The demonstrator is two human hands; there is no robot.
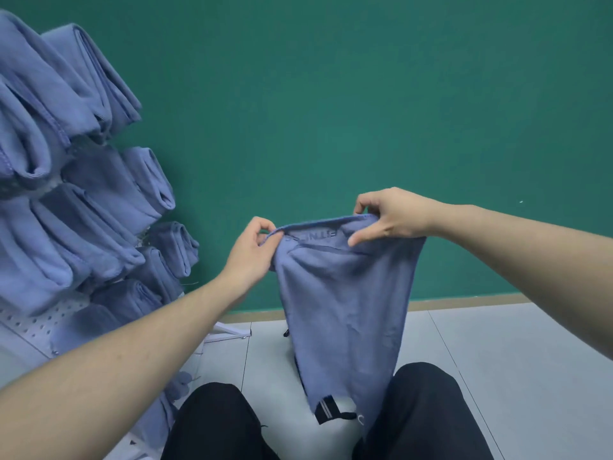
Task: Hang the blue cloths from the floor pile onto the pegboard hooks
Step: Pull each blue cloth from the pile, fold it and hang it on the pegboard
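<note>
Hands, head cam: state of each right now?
Left hand: pinching the top edge of the blue cloth.
Right hand: pinching the same edge at the other corner.

There is one view only, from a camera worn on the person's head, so no part of the scene is shared with a second view. It looks forward and down along both bare forearms, which enter from the lower left and the right edge of the frame. The wide lens bends the edges. The camera sits close: the dark trouser legs (219, 423) fill the bottom centre. It faces a green wall (365, 94) across the upper frame, with grey floor tiles (517, 353) at lower right and a white pegboard (36, 322) crowding the left edge.
</note>
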